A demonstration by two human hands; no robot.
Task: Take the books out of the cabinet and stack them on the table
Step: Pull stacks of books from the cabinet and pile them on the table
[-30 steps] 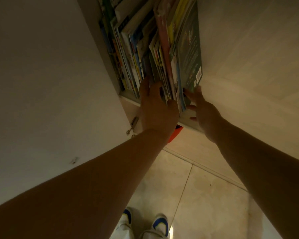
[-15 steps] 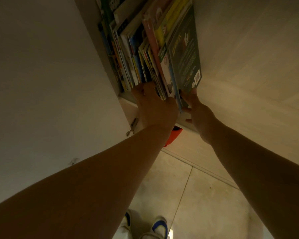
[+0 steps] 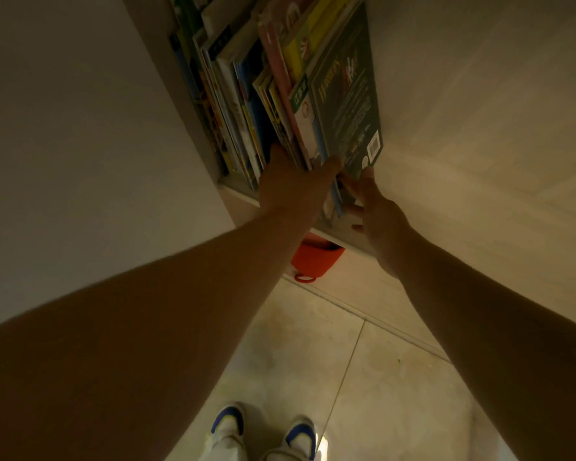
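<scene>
- A pale cabinet door (image 3: 80,144) fills the left side, open beside the shelf.
- The cabinet shelf (image 3: 236,189) carries a row of thin books (image 3: 243,104) standing upright; its front edge runs from the left corner down toward the right.
- The books at the left end stand close against the cabinet's side wall; those further right lean together as one bundle.
- The left hand (image 3: 290,191) reaches into the row near the middle of the shelf's front edge, fingers pushed between the books and out of sight, thumb on the right side of the bundle; it grips the bundle's lower part.
- A dark green book (image 3: 346,94) stands at the right end of the row, its back cover with a barcode facing outward, its lower corner past the shelf's front edge.
- The right hand (image 3: 379,217) is under the green book, fingertips touching its bottom edge; fingers look mostly straight, though how they lie is hard to tell.
- An orange bag (image 3: 316,261) shows below the shelf's front edge.
- White and blue shoes (image 3: 263,434) stand on the tiled floor (image 3: 379,377).
</scene>
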